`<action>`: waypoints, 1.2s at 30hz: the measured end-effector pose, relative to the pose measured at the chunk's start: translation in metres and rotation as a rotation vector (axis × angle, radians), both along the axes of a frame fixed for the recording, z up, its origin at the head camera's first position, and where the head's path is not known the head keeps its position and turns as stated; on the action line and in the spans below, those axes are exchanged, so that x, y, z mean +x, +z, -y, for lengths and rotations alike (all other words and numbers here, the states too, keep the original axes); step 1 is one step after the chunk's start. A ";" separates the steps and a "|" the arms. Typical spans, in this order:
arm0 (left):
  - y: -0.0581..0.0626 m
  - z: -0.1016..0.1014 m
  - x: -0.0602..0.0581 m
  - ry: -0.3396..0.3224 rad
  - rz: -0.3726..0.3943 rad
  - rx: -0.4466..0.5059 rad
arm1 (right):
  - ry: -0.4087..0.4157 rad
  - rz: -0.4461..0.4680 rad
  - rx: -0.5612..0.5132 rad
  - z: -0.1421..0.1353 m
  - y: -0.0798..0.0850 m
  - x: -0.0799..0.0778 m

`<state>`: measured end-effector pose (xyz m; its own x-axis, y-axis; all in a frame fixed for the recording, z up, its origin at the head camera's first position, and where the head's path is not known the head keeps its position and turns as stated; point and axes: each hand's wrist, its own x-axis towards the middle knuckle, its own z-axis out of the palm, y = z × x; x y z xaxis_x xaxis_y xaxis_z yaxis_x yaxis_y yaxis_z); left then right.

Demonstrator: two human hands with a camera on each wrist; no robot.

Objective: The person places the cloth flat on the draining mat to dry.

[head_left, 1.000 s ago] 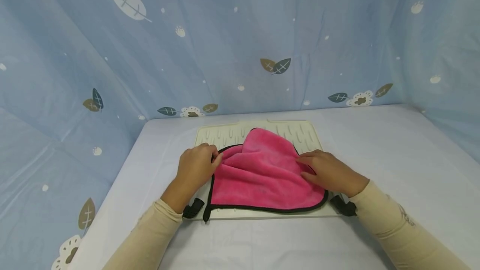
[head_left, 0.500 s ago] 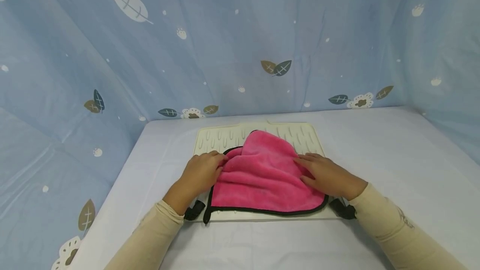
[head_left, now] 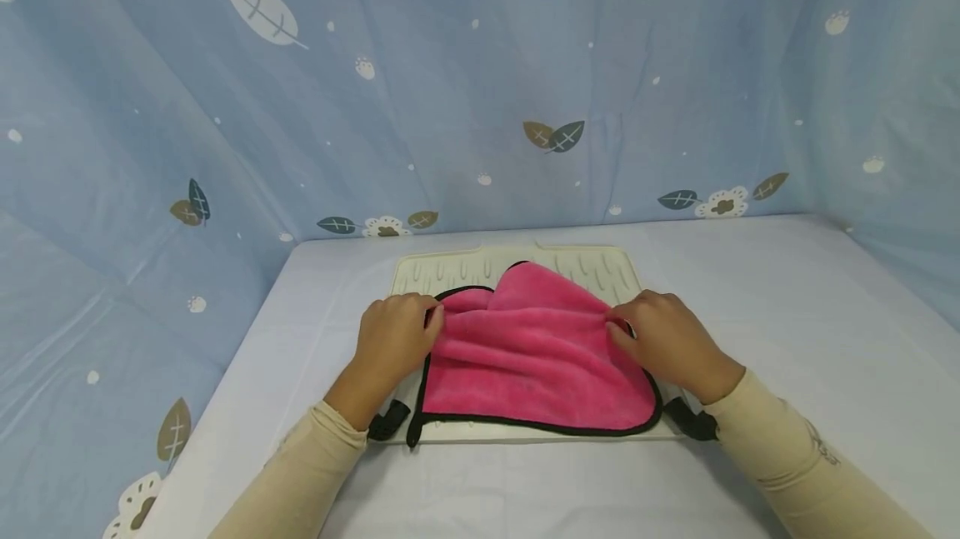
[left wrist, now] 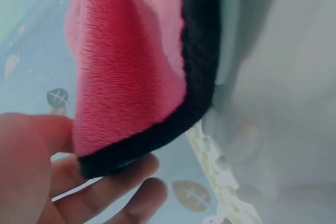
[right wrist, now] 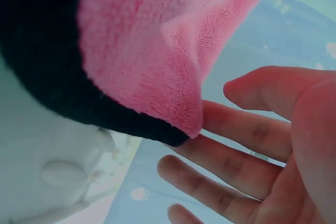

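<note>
On the broad white cloth-covered table [head_left: 757, 297], the cream ribbed rectangular mat [head_left: 420, 272] carries the soft pink plush cloth with black binding [head_left: 525, 364], whose rumpled peak stands at the mat's 12 o'clock. Compared with half a second ago, the cloth's long crosswise fold runs straighter and its right-hand binding reaches further toward 4 o'clock; I judge it drawn slightly tauter sideways, though not yet flat. The right hand [head_left: 671, 343], at 2 o'clock, has slid from the pile out to the cloth's edge; its fingers are straight behind the binding and its thumb stands apart, so no firm hold shows. The left hand [head_left: 390, 339], at 10 o'clock, has also drawn outward, seeming to pinch the edge between thumb and fingers. Smallest, the black fabric tab [head_left: 413, 432] hangs at 7 o'clock.
</note>
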<state>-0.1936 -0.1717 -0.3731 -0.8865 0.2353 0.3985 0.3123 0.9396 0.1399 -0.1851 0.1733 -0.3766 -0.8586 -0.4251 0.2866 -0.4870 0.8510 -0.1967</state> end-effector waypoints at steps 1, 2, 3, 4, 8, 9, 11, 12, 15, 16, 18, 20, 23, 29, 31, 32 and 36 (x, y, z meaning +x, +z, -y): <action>0.001 0.000 0.000 0.012 -0.015 0.007 | -0.003 -0.003 -0.001 0.000 0.001 0.000; 0.002 0.000 0.000 0.022 -0.025 0.012 | -0.005 -0.001 0.000 0.001 0.002 0.000; 0.003 0.001 0.000 0.032 -0.029 0.015 | -0.005 0.006 0.000 0.001 0.002 0.000; 0.003 0.001 0.000 0.037 -0.031 0.017 | -0.005 0.016 -0.002 0.001 0.003 0.000; 0.002 0.002 -0.002 0.049 0.008 0.006 | -0.009 0.071 -0.016 0.002 0.003 0.000; 0.000 0.002 -0.002 0.048 0.026 -0.006 | -0.008 0.090 -0.020 0.003 0.003 0.000; -0.003 0.002 -0.004 0.041 0.069 -0.040 | -0.009 0.135 -0.012 0.003 0.001 0.000; -0.005 0.003 -0.004 0.034 0.089 -0.059 | -0.007 0.157 -0.005 0.003 0.000 -0.001; -0.010 0.004 -0.005 0.009 0.137 -0.105 | 0.000 0.234 0.014 0.003 -0.003 -0.002; -0.011 0.004 -0.004 -0.001 0.148 -0.109 | 0.002 0.253 0.016 0.003 -0.004 -0.002; -0.011 0.003 -0.004 -0.027 0.163 -0.117 | 0.010 0.268 0.009 0.003 -0.006 -0.003; -0.012 0.003 -0.004 -0.055 0.198 -0.138 | 0.017 0.275 -0.007 0.003 -0.008 -0.003; -0.012 0.002 -0.003 -0.109 0.262 -0.162 | 0.032 0.271 -0.015 0.003 -0.009 -0.003; -0.012 0.001 -0.001 -0.165 0.326 -0.171 | 0.092 0.249 0.003 0.003 -0.010 -0.002; -0.012 0.002 -0.001 -0.169 0.317 -0.174 | 0.107 0.235 0.012 0.004 -0.010 -0.001; -0.013 0.002 -0.001 -0.171 0.314 -0.175 | 0.115 0.227 0.017 0.004 -0.011 -0.001; -0.013 0.002 -0.001 -0.186 0.299 -0.173 | 0.133 0.191 0.036 0.005 -0.011 0.000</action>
